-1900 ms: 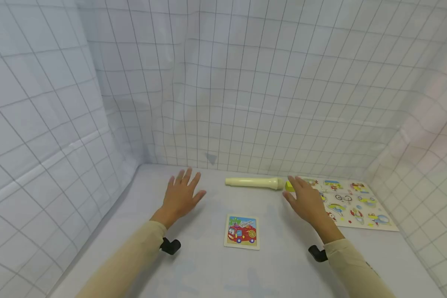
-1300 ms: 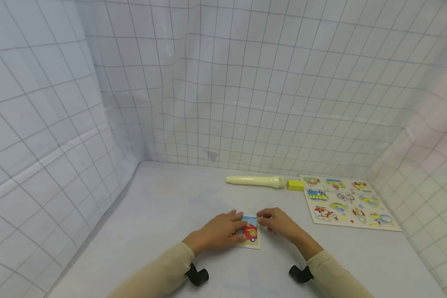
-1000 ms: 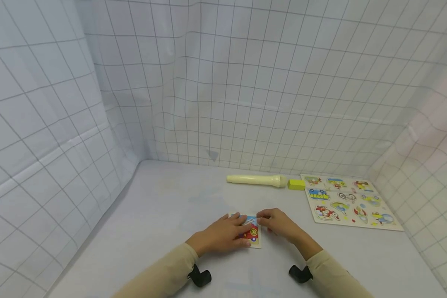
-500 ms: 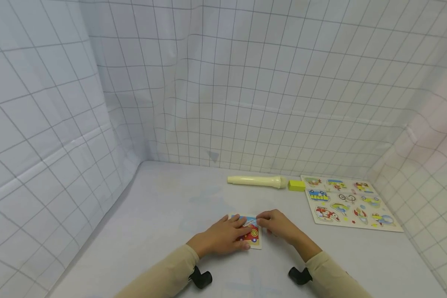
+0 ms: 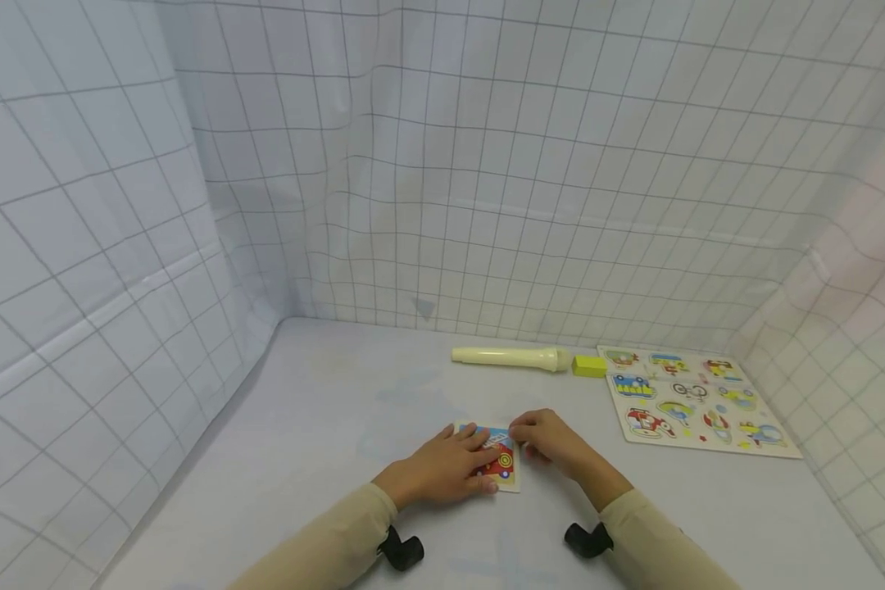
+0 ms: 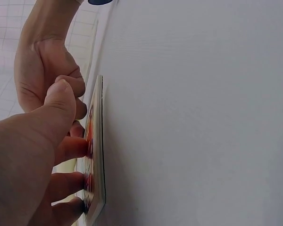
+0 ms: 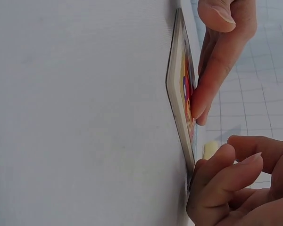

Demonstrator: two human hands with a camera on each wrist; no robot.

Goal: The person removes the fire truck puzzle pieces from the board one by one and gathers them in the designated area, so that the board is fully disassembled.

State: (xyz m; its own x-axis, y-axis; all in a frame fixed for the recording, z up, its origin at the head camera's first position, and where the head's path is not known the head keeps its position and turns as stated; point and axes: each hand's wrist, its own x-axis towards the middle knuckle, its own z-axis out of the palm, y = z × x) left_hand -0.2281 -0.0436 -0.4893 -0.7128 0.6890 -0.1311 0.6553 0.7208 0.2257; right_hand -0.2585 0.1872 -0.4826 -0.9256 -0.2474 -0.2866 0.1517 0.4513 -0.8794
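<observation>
A small square picture puzzle with a red fire engine and a pale wooden border lies on the table. My left hand is spread flat over its left half, fingertips resting on the picture and covering part of it. At the far right corner my right hand holds the edge with curled fingers. The right wrist view has those bent fingers against the board's rim, near the table; their exact contact is partly hidden. Seen edge-on in the left wrist view, the puzzle looks thick and layered.
Behind the puzzle lies a cream microphone-shaped stick. A yellow block sits at its right end, touching or nearly touching a peg board with vehicle pictures. White gridded cloth walls in the white table.
Both hands have come in from beside the puzzle and settled on it, the left on the picture, the right at the far corner. Over the last second they have barely moved.
</observation>
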